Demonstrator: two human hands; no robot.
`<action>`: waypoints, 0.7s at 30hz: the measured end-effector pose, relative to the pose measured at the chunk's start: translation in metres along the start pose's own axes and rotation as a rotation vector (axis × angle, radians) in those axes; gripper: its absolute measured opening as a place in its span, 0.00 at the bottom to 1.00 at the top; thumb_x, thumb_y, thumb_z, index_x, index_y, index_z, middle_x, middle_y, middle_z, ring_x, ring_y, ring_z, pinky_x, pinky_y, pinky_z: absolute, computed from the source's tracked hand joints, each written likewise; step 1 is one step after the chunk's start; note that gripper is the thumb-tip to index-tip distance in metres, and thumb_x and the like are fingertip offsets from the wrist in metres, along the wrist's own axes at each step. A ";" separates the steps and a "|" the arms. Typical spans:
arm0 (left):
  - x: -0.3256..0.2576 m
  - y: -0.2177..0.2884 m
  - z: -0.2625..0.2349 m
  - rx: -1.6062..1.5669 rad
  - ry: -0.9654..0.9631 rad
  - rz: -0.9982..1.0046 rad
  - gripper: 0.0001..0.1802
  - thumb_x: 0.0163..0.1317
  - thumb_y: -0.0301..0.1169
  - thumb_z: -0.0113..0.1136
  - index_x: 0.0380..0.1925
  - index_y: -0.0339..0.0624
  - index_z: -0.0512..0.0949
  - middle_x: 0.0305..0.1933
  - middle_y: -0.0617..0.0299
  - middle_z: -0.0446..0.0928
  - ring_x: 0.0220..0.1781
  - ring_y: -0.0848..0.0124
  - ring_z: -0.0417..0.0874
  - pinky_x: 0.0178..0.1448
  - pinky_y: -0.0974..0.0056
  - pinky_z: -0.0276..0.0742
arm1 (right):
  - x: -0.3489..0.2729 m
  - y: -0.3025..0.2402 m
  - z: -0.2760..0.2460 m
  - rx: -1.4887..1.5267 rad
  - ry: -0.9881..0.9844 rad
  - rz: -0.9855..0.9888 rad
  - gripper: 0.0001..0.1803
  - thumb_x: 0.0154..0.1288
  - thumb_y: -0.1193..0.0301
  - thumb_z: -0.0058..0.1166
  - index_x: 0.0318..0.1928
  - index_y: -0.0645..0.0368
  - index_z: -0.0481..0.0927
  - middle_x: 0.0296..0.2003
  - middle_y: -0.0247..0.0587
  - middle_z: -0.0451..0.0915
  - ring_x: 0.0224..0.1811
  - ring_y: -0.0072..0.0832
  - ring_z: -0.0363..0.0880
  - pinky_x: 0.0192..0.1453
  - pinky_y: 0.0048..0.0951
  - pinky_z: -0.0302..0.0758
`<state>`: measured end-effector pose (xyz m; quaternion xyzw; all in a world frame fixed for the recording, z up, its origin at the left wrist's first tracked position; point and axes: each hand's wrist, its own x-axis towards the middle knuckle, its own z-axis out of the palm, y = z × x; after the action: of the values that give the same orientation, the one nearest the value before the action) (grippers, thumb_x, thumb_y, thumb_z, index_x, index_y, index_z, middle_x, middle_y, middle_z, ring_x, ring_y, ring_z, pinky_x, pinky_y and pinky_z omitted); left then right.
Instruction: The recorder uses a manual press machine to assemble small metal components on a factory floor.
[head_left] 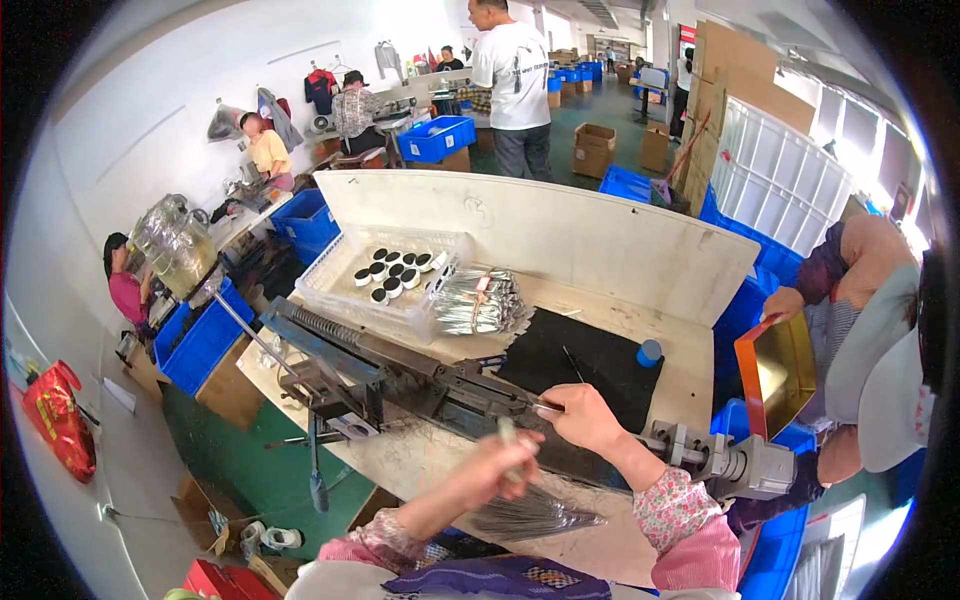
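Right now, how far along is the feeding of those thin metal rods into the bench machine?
Done: cannot tell; no finished pile is clearly visible. In hand: the right hand holds one thin rod at the dark bench machine, while the left hand pinches another small piece above a loose bundle of rods on the bench. Left: that bundle, plus wrapped silvery packs lying beside the white tray.

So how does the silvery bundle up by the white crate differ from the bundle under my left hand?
The upper bundle lies untouched beside the white crate, bound by a band and bright silver. The lower bundle fans out loose and looks darker, right below the left hand. Both are bundles of thin metal rods lying on the workbench.
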<state>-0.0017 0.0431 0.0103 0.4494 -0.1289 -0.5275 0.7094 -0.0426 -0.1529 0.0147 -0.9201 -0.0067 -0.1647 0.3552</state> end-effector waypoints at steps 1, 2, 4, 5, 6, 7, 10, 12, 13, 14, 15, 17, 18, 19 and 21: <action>0.005 -0.021 0.001 0.428 0.168 0.089 0.17 0.63 0.32 0.55 0.48 0.37 0.67 0.22 0.64 0.71 0.21 0.73 0.73 0.21 0.66 0.69 | -0.001 -0.003 0.000 0.007 0.020 -0.030 0.06 0.54 0.72 0.56 0.33 0.60 0.81 0.31 0.49 0.80 0.37 0.47 0.79 0.41 0.42 0.75; 0.008 -0.033 -0.002 0.420 0.162 0.089 0.17 0.63 0.32 0.55 0.48 0.37 0.67 0.22 0.64 0.71 0.21 0.73 0.73 0.21 0.66 0.69 | -0.008 -0.007 -0.006 0.000 0.017 -0.026 0.06 0.54 0.72 0.56 0.33 0.60 0.81 0.31 0.49 0.80 0.37 0.47 0.79 0.41 0.42 0.75; 0.016 -0.042 -0.021 0.813 0.272 0.350 0.12 0.63 0.26 0.53 0.46 0.38 0.66 0.23 0.64 0.70 0.22 0.73 0.75 0.24 0.65 0.70 | -0.008 -0.015 -0.009 -0.098 0.013 -0.046 0.07 0.54 0.76 0.54 0.35 0.60 0.80 0.33 0.46 0.80 0.37 0.46 0.79 0.38 0.41 0.76; 0.010 -0.048 -0.019 0.802 0.286 0.339 0.12 0.63 0.26 0.53 0.46 0.38 0.66 0.23 0.64 0.70 0.22 0.73 0.75 0.24 0.65 0.70 | -0.014 -0.025 -0.014 -0.089 -0.005 -0.045 0.07 0.54 0.76 0.54 0.35 0.60 0.80 0.33 0.46 0.80 0.37 0.46 0.79 0.38 0.41 0.76; 0.010 -0.047 -0.019 0.753 0.264 0.309 0.13 0.63 0.25 0.53 0.46 0.38 0.65 0.23 0.64 0.70 0.21 0.74 0.74 0.25 0.67 0.69 | -0.012 -0.040 -0.024 -0.081 0.084 -0.083 0.08 0.54 0.77 0.54 0.37 0.59 0.80 0.33 0.46 0.80 0.36 0.45 0.80 0.37 0.39 0.76; 0.014 -0.042 -0.018 0.707 0.235 0.283 0.13 0.64 0.25 0.52 0.47 0.38 0.65 0.23 0.65 0.70 0.21 0.75 0.74 0.25 0.68 0.68 | -0.010 -0.057 -0.037 -0.076 0.180 -0.119 0.10 0.54 0.79 0.53 0.39 0.58 0.80 0.33 0.45 0.80 0.35 0.44 0.80 0.36 0.37 0.76; 0.006 -0.044 -0.023 0.606 0.295 0.283 0.13 0.64 0.26 0.52 0.47 0.38 0.65 0.23 0.66 0.69 0.20 0.77 0.72 0.25 0.69 0.67 | -0.022 -0.132 -0.076 0.249 0.292 -0.286 0.12 0.54 0.80 0.53 0.39 0.58 0.82 0.25 0.40 0.77 0.27 0.37 0.78 0.31 0.31 0.74; 0.010 -0.042 -0.019 0.562 0.252 0.271 0.13 0.64 0.26 0.52 0.47 0.39 0.65 0.24 0.66 0.69 0.20 0.78 0.71 0.25 0.69 0.67 | -0.050 -0.171 -0.131 0.114 0.203 -0.487 0.15 0.50 0.78 0.55 0.41 0.57 0.82 0.18 0.38 0.72 0.19 0.32 0.74 0.24 0.30 0.72; 0.011 -0.043 -0.021 0.515 0.241 0.267 0.13 0.64 0.26 0.52 0.47 0.39 0.65 0.24 0.66 0.68 0.20 0.78 0.70 0.24 0.69 0.66 | -0.055 -0.177 -0.150 0.035 0.043 -0.573 0.15 0.49 0.77 0.56 0.41 0.59 0.82 0.16 0.35 0.71 0.16 0.29 0.71 0.21 0.29 0.70; 0.018 -0.045 -0.018 0.499 0.203 0.276 0.13 0.65 0.26 0.52 0.47 0.39 0.65 0.24 0.66 0.68 0.19 0.79 0.69 0.24 0.70 0.65 | -0.064 -0.176 -0.143 0.111 0.220 -0.607 0.15 0.44 0.76 0.60 0.37 0.57 0.83 0.13 0.33 0.68 0.15 0.28 0.69 0.21 0.29 0.66; 0.022 -0.044 -0.014 0.503 0.206 0.261 0.13 0.65 0.26 0.52 0.47 0.39 0.65 0.24 0.66 0.68 0.19 0.79 0.69 0.24 0.70 0.65 | -0.073 -0.176 -0.135 0.184 0.399 -0.637 0.14 0.39 0.75 0.63 0.33 0.55 0.85 0.11 0.31 0.66 0.14 0.27 0.66 0.20 0.28 0.63; 0.020 -0.046 -0.019 0.495 0.220 0.290 0.12 0.65 0.26 0.52 0.47 0.40 0.65 0.24 0.67 0.67 0.19 0.79 0.69 0.24 0.70 0.65 | -0.046 -0.171 -0.142 0.264 0.086 -0.880 0.11 0.54 0.79 0.59 0.40 0.66 0.80 0.21 0.33 0.71 0.20 0.27 0.68 0.21 0.27 0.63; 0.016 -0.044 -0.020 0.487 0.253 0.304 0.12 0.65 0.25 0.52 0.47 0.40 0.65 0.24 0.67 0.67 0.19 0.79 0.68 0.23 0.70 0.65 | -0.040 -0.171 -0.132 0.234 0.053 -0.916 0.16 0.53 0.77 0.59 0.44 0.68 0.79 0.21 0.34 0.70 0.19 0.28 0.68 0.20 0.28 0.62; 0.018 -0.045 -0.016 0.491 0.240 0.290 0.12 0.65 0.25 0.52 0.47 0.40 0.65 0.24 0.67 0.67 0.19 0.79 0.68 0.23 0.70 0.65 | -0.044 -0.172 -0.131 0.169 0.051 -0.917 0.20 0.51 0.76 0.60 0.47 0.70 0.79 0.20 0.36 0.69 0.19 0.29 0.67 0.19 0.30 0.61; 0.017 -0.048 -0.015 0.457 0.236 0.293 0.12 0.65 0.25 0.52 0.46 0.40 0.65 0.23 0.67 0.66 0.19 0.79 0.68 0.22 0.71 0.64 | -0.047 -0.167 -0.129 0.135 0.112 -0.942 0.21 0.49 0.75 0.60 0.46 0.70 0.80 0.20 0.36 0.69 0.19 0.30 0.68 0.19 0.30 0.60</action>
<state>-0.0150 0.0341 -0.0404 0.6324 -0.2244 -0.3210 0.6684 -0.1470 -0.1078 0.1980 -0.7815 -0.4148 -0.3561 0.3006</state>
